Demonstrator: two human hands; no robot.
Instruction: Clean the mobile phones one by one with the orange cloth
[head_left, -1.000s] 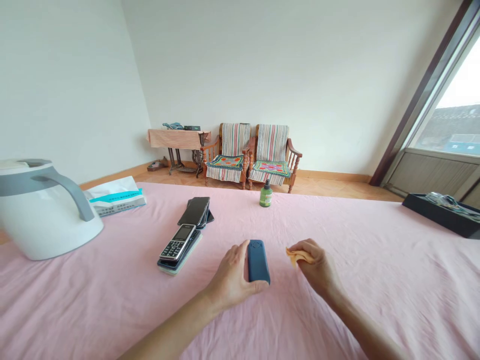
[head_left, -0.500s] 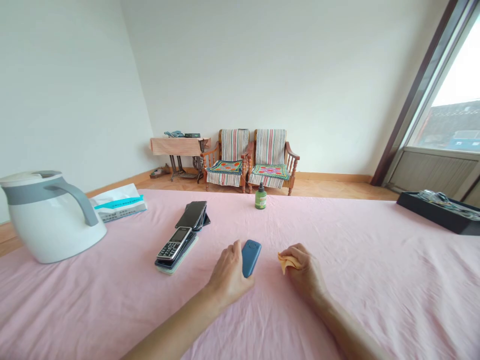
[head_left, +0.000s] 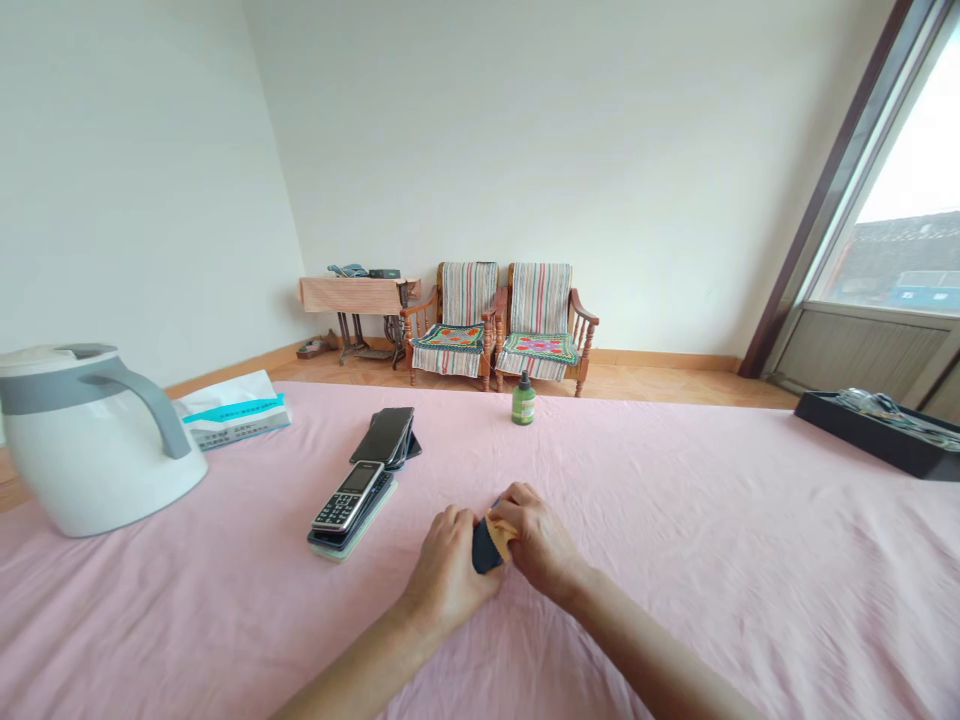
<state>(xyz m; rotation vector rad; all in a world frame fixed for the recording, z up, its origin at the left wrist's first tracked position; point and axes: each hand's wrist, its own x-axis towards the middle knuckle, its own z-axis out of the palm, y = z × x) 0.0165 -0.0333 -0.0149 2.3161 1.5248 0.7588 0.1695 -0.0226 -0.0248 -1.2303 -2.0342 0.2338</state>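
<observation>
My left hand is closed around a dark blue mobile phone, gripping its left side. Against the phone's upper right part my right hand presses a folded yellow cloth, pinched in its fingers. The cloth and the right fingers hide much of the phone. To the left lies a stack of phones with a silver keypad phone on top. Just behind it is a second pile, topped by a black smartphone.
A green bottle with a black top stands near the far edge of the pink tablecloth. At left are a white and grey jug and a tissue pack. A black box holding cables sits at far right.
My right hand has moved left with the cloth, from beside the phone onto it. My left hand still holds the phone, which has turned and now looks darker.
</observation>
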